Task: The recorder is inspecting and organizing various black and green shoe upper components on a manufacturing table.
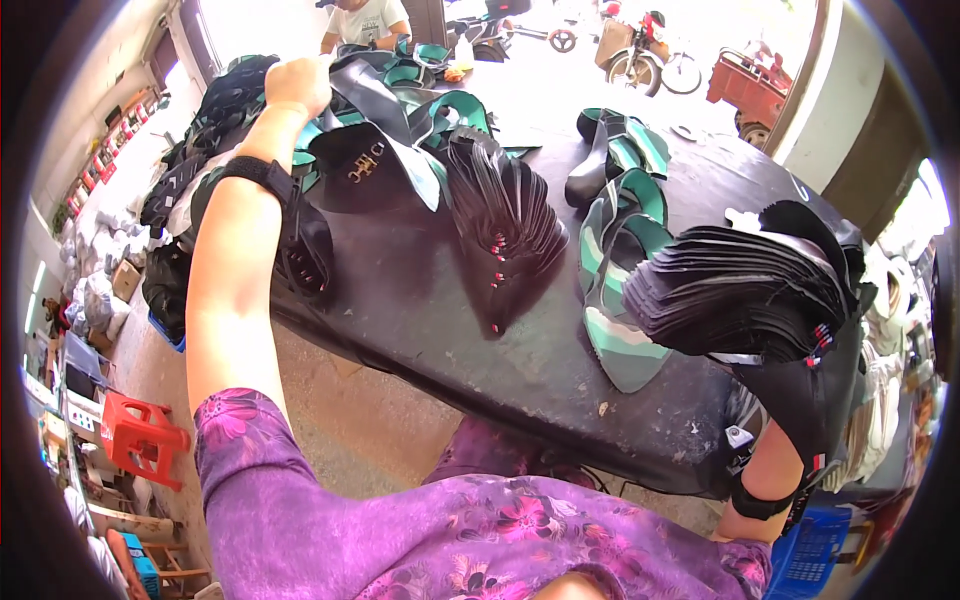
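Note:
My left hand (pixel 298 85) reaches to the far left of the black table, its fingers closed among black pieces with green undersides. What it grips is hidden. Just to its right lies a black piece with a gold emblem (pixel 365 163), curled with a pale green edge. On the right, a thick fanned stack of thin black pieces (pixel 735 290) with small red-and-white marks rests over my right forearm (pixel 775 475). That stack hides my right hand. A second fanned black stack (pixel 505 215) lies mid-table. Between the two stacks are looped black-and-green pieces (pixel 628 255).
The black-covered table (pixel 520 370) curves across in front of me. More black pieces (pixel 225 110) heap at its left end. A red stool (pixel 143 437) stands on the left floor, a blue crate (pixel 808 550) at lower right. Beyond the table are a person (pixel 368 22) and a motorcycle (pixel 637 60).

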Motion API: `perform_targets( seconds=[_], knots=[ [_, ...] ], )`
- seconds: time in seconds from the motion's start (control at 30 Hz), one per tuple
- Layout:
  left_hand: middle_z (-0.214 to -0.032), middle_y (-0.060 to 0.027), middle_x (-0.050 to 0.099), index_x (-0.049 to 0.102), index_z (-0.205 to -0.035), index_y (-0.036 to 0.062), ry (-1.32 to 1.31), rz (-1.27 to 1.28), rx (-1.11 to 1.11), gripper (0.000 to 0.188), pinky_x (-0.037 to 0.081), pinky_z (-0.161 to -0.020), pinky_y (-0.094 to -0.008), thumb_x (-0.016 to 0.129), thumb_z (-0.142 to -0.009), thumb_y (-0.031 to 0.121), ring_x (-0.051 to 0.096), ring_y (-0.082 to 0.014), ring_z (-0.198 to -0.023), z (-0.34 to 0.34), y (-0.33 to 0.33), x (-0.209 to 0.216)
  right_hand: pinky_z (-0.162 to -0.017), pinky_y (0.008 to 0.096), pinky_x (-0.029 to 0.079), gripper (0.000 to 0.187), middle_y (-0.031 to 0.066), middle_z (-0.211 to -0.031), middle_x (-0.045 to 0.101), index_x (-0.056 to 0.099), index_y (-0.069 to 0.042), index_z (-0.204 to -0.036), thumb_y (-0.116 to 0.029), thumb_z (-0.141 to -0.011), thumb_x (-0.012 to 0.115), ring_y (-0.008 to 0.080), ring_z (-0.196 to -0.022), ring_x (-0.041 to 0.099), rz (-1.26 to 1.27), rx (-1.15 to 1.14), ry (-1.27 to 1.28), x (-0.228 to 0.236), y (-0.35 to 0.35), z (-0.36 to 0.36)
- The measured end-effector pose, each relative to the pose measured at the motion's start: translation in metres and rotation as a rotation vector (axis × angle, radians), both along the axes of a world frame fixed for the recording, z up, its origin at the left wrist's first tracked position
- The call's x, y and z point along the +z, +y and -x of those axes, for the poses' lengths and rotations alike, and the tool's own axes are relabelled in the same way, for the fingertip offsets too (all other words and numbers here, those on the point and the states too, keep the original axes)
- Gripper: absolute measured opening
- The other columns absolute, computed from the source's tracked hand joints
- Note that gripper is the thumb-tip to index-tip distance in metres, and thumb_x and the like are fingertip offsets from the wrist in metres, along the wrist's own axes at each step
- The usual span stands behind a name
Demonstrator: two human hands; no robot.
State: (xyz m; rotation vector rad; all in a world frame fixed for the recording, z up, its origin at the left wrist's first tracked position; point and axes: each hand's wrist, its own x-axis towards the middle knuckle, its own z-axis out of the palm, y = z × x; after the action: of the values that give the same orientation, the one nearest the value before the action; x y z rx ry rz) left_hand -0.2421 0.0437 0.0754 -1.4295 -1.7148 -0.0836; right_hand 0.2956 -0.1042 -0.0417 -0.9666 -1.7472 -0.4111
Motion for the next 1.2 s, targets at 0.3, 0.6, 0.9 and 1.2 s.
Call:
perform_targets(
  seconds=[0.3, 0.6, 0.9, 1.2],
  knots=[
    [-0.098, -0.0199, 0.059, 0.062, -0.098, 0.0069, -0.311, -0.037, 0.204, 0.035, 0.044, -0.083, -0.0416, 0.046, -0.071, 0.023, 0.056, -0.0349, -0.096, -0.016, 0.002, 0.071, -0.090, 0.0366, 0.039, 0.047, 0.0160, -0.115, 0.049, 0.042, 0.001, -0.120, -0.014, -0.078, 0.055, 0.0263, -0.105, 0.048, 0.115, 0.109, 0.284, -0.029, -0.017, -0.025],
    [-0.099, -0.0208, 0.059, 0.058, -0.100, -0.0012, -0.747, -0.218, -0.023, 0.040, 0.043, -0.075, -0.0360, 0.050, -0.072, 0.026, 0.058, -0.0303, -0.089, 0.023, 0.044, 0.107, -0.091, 0.0361, 0.039, 0.045, 0.0157, -0.116, 0.049, 0.041, 0.000, -0.122, -0.013, -0.080, 0.053, 0.0253, -0.105, 0.049, 0.210, 0.215, 0.560, -0.049, -0.009, -0.074],
    [-0.073, -0.0111, 0.058, 0.053, -0.097, 0.0039, -1.574, -0.129, -1.343, 0.020, 0.049, -0.055, -0.0307, 0.058, -0.080, 0.012, 0.055, -0.0192, -0.060, -0.010, 0.125, 0.152, -0.092, 0.0357, 0.039, 0.044, 0.0153, -0.117, 0.048, 0.039, -0.001, -0.123, -0.013, -0.082, 0.051, 0.0243, -0.105, 0.049, 0.293, 0.340, 0.800, -0.051, -0.007, -0.078],
    [-0.077, -0.0089, 0.058, 0.060, -0.090, 0.0050, -1.929, -0.612, -1.163, 0.017, 0.043, -0.064, -0.0340, 0.055, -0.079, 0.017, 0.055, -0.0214, -0.068, -0.234, 0.165, 0.113, -0.092, 0.0352, 0.039, 0.043, 0.0149, -0.119, 0.048, 0.038, -0.001, -0.124, -0.012, -0.084, 0.048, 0.0233, -0.105, 0.050, 0.381, 0.520, 0.978, -0.064, -0.038, -0.073]
  ],
)
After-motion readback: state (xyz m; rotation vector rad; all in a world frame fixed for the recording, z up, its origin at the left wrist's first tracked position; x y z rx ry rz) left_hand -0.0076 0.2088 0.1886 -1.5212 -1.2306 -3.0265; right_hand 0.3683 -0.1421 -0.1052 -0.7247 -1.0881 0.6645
